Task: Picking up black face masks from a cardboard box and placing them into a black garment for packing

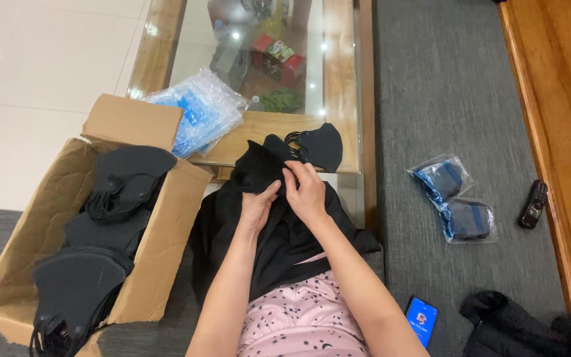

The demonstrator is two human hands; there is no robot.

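Observation:
Both my hands meet over a pile of black face masks [259, 173] resting on black cloth [285, 241] across my lap. My left hand [257, 206] pinches the edge of one black mask. My right hand [306, 190] grips the same mask from the right, fingers curled on its top edge. More black masks [318, 145] with ear loops lie just beyond, on the edge of the glass-topped table [342, 79].
An open cardboard box [160, 244] to my left holds stacks of black masks [110, 218]. Clear plastic bags [196, 116] lie on the table corner. Two bagged mask packs [457, 201], a small black phone [534, 205], a lit smartphone [421, 320] and dark cloth [510, 324] lie on the grey carpet at right.

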